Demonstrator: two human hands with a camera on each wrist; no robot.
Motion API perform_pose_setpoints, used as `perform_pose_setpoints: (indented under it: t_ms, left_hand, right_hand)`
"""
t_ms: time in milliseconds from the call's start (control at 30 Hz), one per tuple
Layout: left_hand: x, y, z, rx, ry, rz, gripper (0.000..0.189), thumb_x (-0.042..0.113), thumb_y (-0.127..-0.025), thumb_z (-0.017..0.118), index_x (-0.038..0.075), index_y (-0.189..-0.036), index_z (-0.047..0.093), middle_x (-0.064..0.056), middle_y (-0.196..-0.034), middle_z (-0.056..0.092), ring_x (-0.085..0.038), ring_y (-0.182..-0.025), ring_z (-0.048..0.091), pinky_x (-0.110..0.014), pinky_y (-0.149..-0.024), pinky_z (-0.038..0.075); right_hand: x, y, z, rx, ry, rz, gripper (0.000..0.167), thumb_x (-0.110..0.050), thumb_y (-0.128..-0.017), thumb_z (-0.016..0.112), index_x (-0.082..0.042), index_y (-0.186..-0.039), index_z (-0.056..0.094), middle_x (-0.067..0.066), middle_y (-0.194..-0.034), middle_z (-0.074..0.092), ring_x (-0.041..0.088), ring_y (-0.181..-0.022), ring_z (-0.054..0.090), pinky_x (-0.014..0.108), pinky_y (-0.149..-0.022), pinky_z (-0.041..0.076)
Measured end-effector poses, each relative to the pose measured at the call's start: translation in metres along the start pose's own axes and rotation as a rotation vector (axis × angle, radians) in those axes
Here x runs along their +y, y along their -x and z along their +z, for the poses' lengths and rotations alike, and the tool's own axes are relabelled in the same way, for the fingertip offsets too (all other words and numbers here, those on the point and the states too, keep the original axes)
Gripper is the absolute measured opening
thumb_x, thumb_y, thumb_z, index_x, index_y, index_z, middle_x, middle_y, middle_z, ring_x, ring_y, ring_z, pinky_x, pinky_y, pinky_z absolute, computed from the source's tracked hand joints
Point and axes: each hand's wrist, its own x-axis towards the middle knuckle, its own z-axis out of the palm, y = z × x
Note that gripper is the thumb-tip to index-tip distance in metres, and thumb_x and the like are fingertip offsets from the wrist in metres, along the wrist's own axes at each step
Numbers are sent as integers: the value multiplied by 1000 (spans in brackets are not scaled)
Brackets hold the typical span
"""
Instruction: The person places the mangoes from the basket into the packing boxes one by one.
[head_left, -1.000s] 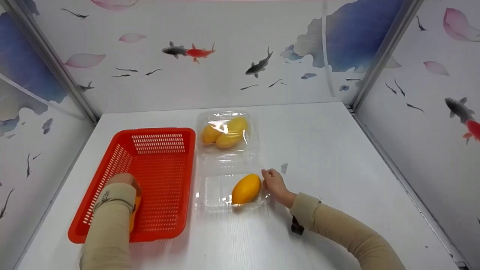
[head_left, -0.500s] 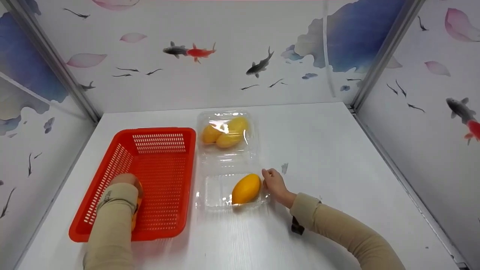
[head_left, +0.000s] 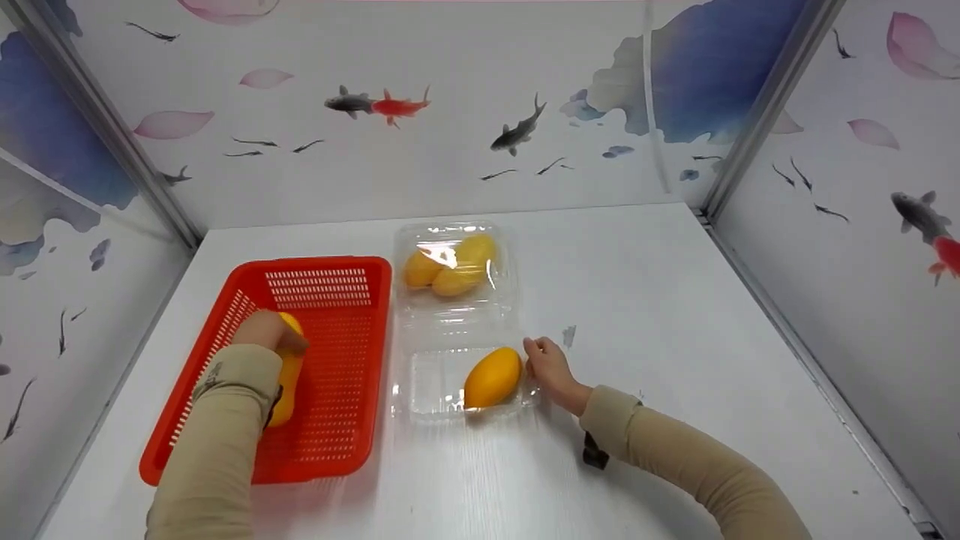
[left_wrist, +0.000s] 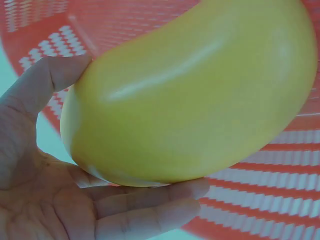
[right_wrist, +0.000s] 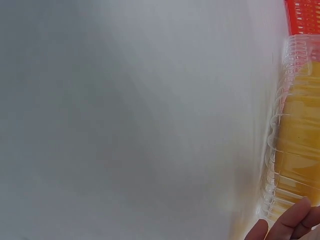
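In the head view my left hand (head_left: pixel 262 330) is inside the red basket (head_left: pixel 381 337), holding a yellow mango (head_left: pixel 285 397). The left wrist view shows the thumb against one end of this smooth, curved mango (left_wrist: pixel 190 100) and the fingers beneath it. A clear plastic container (head_left: pixel 435 382) stands to the right of the basket, with a second mango (head_left: pixel 493 378) in its right half. At the container's right edge, my right hand (head_left: pixel 551 367) pinches the rim with curled fingers. The right wrist view catches only the fingertips (right_wrist: pixel 295 217) beside the container wall.
Behind the near container is a clear plastic box (head_left: pixel 506 270) with 3 mangoes (head_left: pixel 459 277) under clear plastic. Patterned panels (head_left: pixel 450 172) enclose the white table (head_left: pixel 622 300) at the back and sides.
My left hand has moved away from me and slightly right within the basket, with the mango in its grip now showing more. The right hand and near container stay put.
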Motion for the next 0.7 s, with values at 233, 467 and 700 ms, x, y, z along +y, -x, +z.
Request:
perform_pose_setpoints:
  t_ms: [233,467,700]
  left_hand:
    - [42,29,-6,41,-31,132,65,19,-78,70,-5,-125,32,-22,-115,45,-37,-103,47,-49,-90,44]
    - [98,58,7,83,-117,259,65,15,-74,73,-1,-123,33,-18,-110,48,-34,-101,48,-47,-89,46]
    - [143,75,47,140,-309,376,79,20,-72,75,-1,-133,30,-18,-111,51,-32,-101,50,-49,-89,45]
  right_hand:
    - [-2,1,0,-13,10,29,27,-29,-98,40,-2,-96,45,2,-64,40,15,-57,38,24,-53,35]
    - [0,2,-1,4,1,12,25,-28,-97,41,-5,-89,44,2,-63,40,14,-56,37,24,-53,34]
    - [-1,4,1,17,-20,-36,25,-25,-97,42,-3,-86,44,1,-60,39,13,-54,37,24,-52,34]
